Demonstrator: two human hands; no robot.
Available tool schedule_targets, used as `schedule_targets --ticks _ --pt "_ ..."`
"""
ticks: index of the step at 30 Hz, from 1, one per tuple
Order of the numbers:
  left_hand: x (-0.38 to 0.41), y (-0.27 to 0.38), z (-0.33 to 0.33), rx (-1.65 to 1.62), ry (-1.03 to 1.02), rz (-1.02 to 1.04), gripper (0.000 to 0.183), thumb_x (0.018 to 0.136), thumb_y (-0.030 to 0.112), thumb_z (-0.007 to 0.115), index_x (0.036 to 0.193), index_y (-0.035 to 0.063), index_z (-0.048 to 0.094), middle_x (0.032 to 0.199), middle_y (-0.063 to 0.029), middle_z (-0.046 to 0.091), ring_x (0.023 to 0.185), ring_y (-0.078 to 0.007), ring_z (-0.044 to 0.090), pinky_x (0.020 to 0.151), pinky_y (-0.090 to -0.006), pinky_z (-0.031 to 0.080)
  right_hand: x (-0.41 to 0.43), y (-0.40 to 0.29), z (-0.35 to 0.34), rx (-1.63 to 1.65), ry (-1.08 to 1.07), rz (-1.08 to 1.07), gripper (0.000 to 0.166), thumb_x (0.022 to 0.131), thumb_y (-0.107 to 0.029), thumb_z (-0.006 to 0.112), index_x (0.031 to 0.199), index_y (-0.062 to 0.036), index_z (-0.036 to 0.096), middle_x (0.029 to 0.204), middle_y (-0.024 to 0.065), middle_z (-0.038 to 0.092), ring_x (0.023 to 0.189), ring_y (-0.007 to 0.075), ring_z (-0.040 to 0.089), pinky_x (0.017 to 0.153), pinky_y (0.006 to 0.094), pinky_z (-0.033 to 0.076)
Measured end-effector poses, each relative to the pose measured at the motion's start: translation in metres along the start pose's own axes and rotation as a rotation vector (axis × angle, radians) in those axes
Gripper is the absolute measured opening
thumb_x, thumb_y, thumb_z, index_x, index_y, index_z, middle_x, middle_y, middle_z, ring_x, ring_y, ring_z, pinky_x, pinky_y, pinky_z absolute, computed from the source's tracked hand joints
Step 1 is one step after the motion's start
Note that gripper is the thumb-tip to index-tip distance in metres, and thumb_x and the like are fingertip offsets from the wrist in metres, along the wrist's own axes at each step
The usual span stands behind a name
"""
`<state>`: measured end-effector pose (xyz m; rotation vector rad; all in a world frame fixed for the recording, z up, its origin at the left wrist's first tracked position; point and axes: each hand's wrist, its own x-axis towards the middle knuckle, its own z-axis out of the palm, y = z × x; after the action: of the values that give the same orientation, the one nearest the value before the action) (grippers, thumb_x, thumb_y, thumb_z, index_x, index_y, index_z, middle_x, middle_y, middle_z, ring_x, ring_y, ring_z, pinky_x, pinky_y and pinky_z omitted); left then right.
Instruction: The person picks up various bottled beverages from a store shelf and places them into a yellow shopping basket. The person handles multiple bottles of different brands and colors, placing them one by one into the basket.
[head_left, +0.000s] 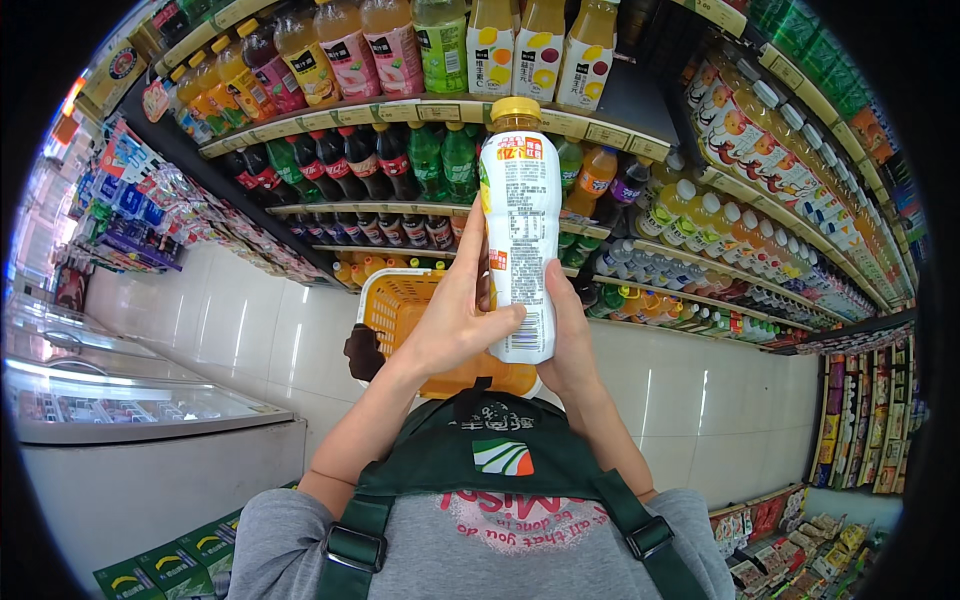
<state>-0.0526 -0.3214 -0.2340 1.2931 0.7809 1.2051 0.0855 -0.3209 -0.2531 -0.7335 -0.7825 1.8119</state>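
A plastic drink bottle (521, 247) with a yellow cap and a white printed sleeve stands upright between my two hands, its back label and barcode facing me. My left hand (461, 300) wraps its left side, with the thumb across the lower label. Along the lower right side and near the base, my right hand (570, 330) supports it. Below and behind the bottle is an orange plastic shopping basket (401, 296) with a white rim, partly hidden by my arms and green apron. Its contents are mostly out of sight.
Ahead, a drinks shelf (337, 112) carries juice cartons (491, 52), cola bottles (360, 161) and other sodas. More bottled drinks (720, 217) line the right-hand shelves. A glass-topped chest freezer (150, 420) stands at left, near stacked green cartons (172, 562). Snack racks (862, 420) are at far right.
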Motion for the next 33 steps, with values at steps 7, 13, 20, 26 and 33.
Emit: schedule_targets --ticks 7,13,20,26,33 --pt "-0.0011 -0.0052 -0.0063 0.077 -0.034 0.036 0.108 0.070 0.002 0.059 0.152 0.0073 -0.010 0.147 -0.0170 0.029 0.134 -0.0258 0.036 0.109 -0.0385 0.032 -0.0007 0.0007 0.0002 -0.001 0.020 -0.002 0.053 0.099 -0.044 0.045 0.121 0.0026 0.053 0.104 0.0107 0.064 0.087 0.0134 0.065 0.074 0.0275 0.053" --pt "-0.0030 -0.0027 -0.0022 0.030 -0.020 0.033 0.105 0.073 0.016 0.065 0.152 0.0026 -0.003 0.151 -0.0160 0.022 0.141 -0.0267 0.025 0.114 -0.0402 0.021 -0.0009 0.0017 -0.0017 -0.002 0.002 0.000 0.053 0.099 -0.045 0.045 0.121 0.0029 0.053 0.103 0.0112 0.065 0.086 0.0139 0.065 0.074 0.0277 0.054" --pt "-0.0047 -0.0017 -0.0014 0.023 -0.006 0.021 0.104 0.071 0.013 0.061 0.152 0.0023 -0.003 0.151 -0.0159 0.023 0.141 -0.0270 0.025 0.114 -0.0396 0.021 -0.0041 -0.0003 0.0021 0.006 -0.014 -0.005 0.052 0.099 -0.044 0.045 0.121 0.0021 0.053 0.103 0.0095 0.064 0.086 0.0127 0.063 0.074 0.0270 0.052" --pt "-0.0044 0.0007 0.0005 0.019 0.001 0.022 0.102 0.070 0.009 0.057 0.152 0.0019 -0.002 0.150 -0.0149 0.024 0.140 -0.0253 0.026 0.114 -0.0378 0.021 -0.0035 0.0037 -0.0015 -0.027 0.000 -0.023 0.050 0.099 -0.043 0.047 0.121 0.0013 0.054 0.103 0.0068 0.063 0.087 0.0100 0.060 0.076 0.0257 0.049" --pt "-0.0041 -0.0010 0.0014 -0.026 0.013 0.041 0.099 0.070 0.003 0.054 0.152 0.0016 0.000 0.146 -0.0128 0.029 0.135 -0.0217 0.033 0.111 -0.0351 0.026 -0.0026 0.0074 -0.0040 -0.094 -0.006 -0.080 0.045 0.100 -0.037 0.048 0.120 0.0027 0.056 0.105 0.0064 0.063 0.088 0.0086 0.059 0.076 0.0247 0.048"
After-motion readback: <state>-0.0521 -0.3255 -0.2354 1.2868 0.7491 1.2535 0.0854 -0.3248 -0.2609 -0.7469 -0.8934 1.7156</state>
